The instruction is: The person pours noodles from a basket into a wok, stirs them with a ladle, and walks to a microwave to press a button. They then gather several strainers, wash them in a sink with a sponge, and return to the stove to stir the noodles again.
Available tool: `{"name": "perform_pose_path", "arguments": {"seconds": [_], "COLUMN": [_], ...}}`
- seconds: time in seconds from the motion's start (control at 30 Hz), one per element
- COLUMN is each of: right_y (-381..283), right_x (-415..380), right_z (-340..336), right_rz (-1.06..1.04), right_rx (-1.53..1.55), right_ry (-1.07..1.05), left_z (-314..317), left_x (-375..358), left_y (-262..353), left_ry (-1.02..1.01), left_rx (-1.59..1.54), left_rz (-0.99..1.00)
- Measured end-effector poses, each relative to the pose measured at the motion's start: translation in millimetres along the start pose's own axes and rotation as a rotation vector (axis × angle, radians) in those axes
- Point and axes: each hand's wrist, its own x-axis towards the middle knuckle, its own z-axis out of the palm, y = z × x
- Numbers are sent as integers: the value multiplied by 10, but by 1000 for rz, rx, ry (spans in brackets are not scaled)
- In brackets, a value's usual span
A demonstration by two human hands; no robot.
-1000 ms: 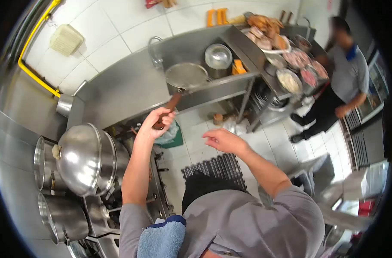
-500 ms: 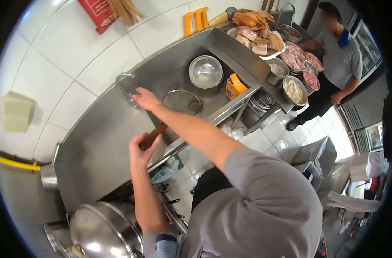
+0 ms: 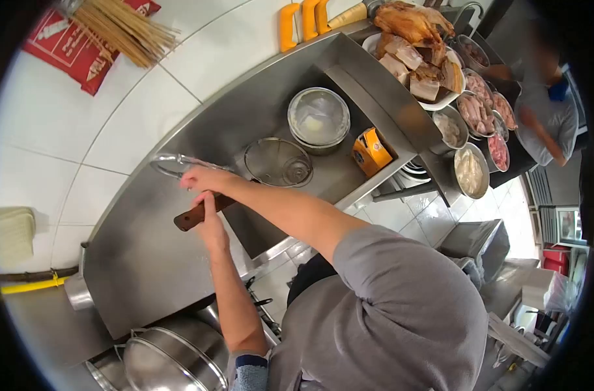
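A brown wooden handle with rivets is gripped in my left hand, above the steel counter beside the sink. The rest of that tool passes under my right forearm, out of sight. My right hand is just in front of the curved metal faucet, close to the thumb of my left hand. Its fingers curl downward, and whatever they hold is hidden. To the right, a round wire strainer lies in the sink basin, with a metal bowl behind it.
An orange box stands at the basin's right end. Farther right are a tray of cooked meat and several bowls of raw meat. A co-worker stands beyond them. Large steel pots sit at lower left.
My left hand has moved up and left with the wooden handle, closer to my right hand. My right hand has shifted slightly lower left by the faucet. The view has shifted.
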Motion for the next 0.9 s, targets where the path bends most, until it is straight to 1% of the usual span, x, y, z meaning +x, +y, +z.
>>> {"name": "perform_pose_path", "arguments": {"seconds": [0.07,0.1,0.13,0.23,0.27,0.33,0.37,0.4,0.43,0.47,0.5,0.57,0.63,0.7,0.77,0.8,0.83,0.87,0.9], "right_y": [110,-31,129,-110,-33,180,74,119,44,468,467,599,506,357,282,168,80,118,53], "right_x": [-88,-243,-338,-642,-735,-885,-962,-1027,-1091,-1154,-1165,-1271,-1243,-1206,-1269,-1273,-1278,-1284,-1312], "right_z": [-284,-519,-543,-982,-1101,-1407,-1708,-1977,-2284,-2585,-2881,-3152,-3310,-3454,-3463,-3457,-3474,-3533,-3570], "right_rz": [267,555,551,521,426,226,381,373,413,114,165,424,726,658,451,440,427,479,412], "right_rx": [248,541,584,473,241,-222,-408,-567,-731,-1060,-1218,-1308,-1203,-1182,-1142,-1135,-1130,-1124,-1046], "right_ry": [5,-18,51,12,-17,-80,-58,76,258,546,632,572,292,119,56,59,64,123,246], "left_z": [159,251,344,527,587,684,719,748,772,784,781,767,777,712,715,673,668,658,616], "left_x": [149,230,279,432,450,494,518,519,503,496,504,511,533,629,571,585,573,541,484], "left_y": [-139,-210,-245,-412,-383,-429,-448,-424,-368,-328,-319,-295,-265,-388,-239,-331,-361,-355,-290], "left_ry": [-58,-84,-63,-46,-112,-76,-57,-63,-66,-62,-81,-114,-150,-155,-137,-189,-184,-179,-216], "left_rx": [-62,-98,-140,-156,-169,-124,-101,-140,-179,-219,-196,-146,-125,-79,125,94,95,99,121], "left_rz": [13,19,-30,-38,-30,-36,-36,-56,-76,-95,-88,-77,-75,-76,-77,-48,-28,56,39]}}
